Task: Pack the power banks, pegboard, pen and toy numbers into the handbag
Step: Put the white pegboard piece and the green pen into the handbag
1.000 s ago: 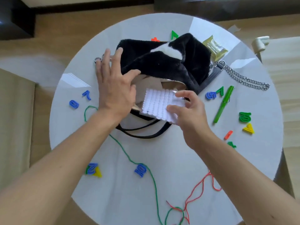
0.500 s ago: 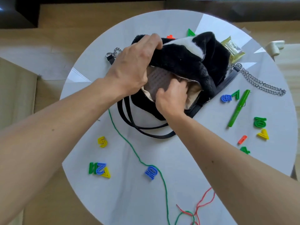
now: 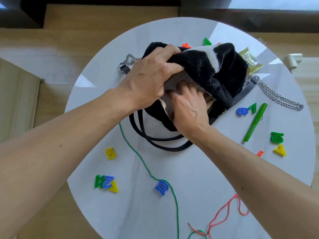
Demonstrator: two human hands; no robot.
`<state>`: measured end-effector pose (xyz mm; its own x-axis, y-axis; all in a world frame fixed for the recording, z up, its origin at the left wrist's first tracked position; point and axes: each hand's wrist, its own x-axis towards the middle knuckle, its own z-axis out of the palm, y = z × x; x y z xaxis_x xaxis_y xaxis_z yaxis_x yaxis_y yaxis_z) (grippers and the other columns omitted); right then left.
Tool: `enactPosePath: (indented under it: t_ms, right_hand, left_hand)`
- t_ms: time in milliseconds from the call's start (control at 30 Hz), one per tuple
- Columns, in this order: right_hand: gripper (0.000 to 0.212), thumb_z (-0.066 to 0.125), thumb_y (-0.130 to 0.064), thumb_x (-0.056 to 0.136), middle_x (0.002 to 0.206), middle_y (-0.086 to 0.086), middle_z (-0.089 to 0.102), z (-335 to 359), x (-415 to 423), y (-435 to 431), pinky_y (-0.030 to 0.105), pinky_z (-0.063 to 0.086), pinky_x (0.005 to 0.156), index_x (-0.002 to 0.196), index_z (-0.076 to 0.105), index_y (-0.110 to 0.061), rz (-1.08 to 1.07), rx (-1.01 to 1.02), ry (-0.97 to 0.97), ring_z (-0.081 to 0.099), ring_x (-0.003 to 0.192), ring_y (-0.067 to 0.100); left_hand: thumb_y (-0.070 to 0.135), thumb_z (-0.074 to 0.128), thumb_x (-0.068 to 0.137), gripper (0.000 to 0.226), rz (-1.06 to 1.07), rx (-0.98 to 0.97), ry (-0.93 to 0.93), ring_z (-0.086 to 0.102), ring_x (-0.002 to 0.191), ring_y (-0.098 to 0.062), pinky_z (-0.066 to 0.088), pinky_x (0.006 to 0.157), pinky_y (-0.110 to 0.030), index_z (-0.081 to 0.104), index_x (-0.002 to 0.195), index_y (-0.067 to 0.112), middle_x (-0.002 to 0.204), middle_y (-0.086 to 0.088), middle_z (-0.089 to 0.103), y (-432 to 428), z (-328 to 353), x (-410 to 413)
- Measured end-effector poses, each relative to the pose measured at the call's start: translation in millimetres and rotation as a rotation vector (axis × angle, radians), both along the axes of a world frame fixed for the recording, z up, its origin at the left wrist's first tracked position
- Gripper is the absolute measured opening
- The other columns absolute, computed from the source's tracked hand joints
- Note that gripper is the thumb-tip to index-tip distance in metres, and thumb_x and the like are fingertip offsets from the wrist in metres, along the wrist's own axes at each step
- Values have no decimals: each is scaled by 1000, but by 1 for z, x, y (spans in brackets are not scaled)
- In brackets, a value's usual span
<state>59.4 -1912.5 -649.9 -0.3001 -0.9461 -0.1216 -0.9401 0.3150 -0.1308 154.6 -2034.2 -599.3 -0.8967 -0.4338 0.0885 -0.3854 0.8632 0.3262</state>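
At upper centre, the grip of the left hand (image 3: 151,78) held the handbag (image 3: 203,66) mouth wide while the right hand (image 3: 188,107), fingers flat, pushed the pegboard (image 3: 179,77) inside (the pen (image 3: 255,122), at right, probably came next).

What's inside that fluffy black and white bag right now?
The white dotted pegboard lies in the black and white plush handbag, with fingers of the right hand pressing on it. Whatever is beneath is hidden by board and hand.
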Motion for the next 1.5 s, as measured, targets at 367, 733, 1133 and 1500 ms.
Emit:
enactPosePath:
  t_ms: [367, 733, 1133, 1500]
  right_hand:
    - [56, 66, -34, 84, 139, 13, 41, -15, -4, -4, 45, 35, 102, 136, 48, -29, -105, 43, 20, 44, 124, 33]
    - [26, 64, -27, 86, 103, 2, 62, -16, -114, 136, 34, 42, 74, 109, 55, -20, -828, -279, -288, 58, 89, 22]
    - [49, 65, -26, 88, 111, 22, 64, -49, -171, 128, 47, 48, 88, 128, 40, -13, -888, 24, -284, 61, 105, 45]
    - [26, 67, -7, 86, 89, -7, 65, 30, -74, 97, 35, 63, 72, 111, 61, -14, -602, -792, -763, 73, 74, 9]
  left_hand:
    - [-8, 51, 89, 42, 12, -39, 89, 54, 111, -33, 54, 79, -51, 64, 124, 11, 132, -12, 52, 11, 16, -10]
    - [0, 63, 76, 53, 43, 50, -29, 51, 119, -36, 51, 91, -56, 58, 128, 9, 136, -15, 45, 12, -11, -14]
    - [4, 72, 77, 44, 143, 7, 19, 45, 122, -41, 37, 106, -55, 70, 120, 11, 139, -20, 48, 39, -16, 12]
    - [4, 57, 86, 31, 385, 103, 182, 38, 135, -36, 36, 110, -46, 76, 108, 14, 144, -15, 47, 48, -23, 35]
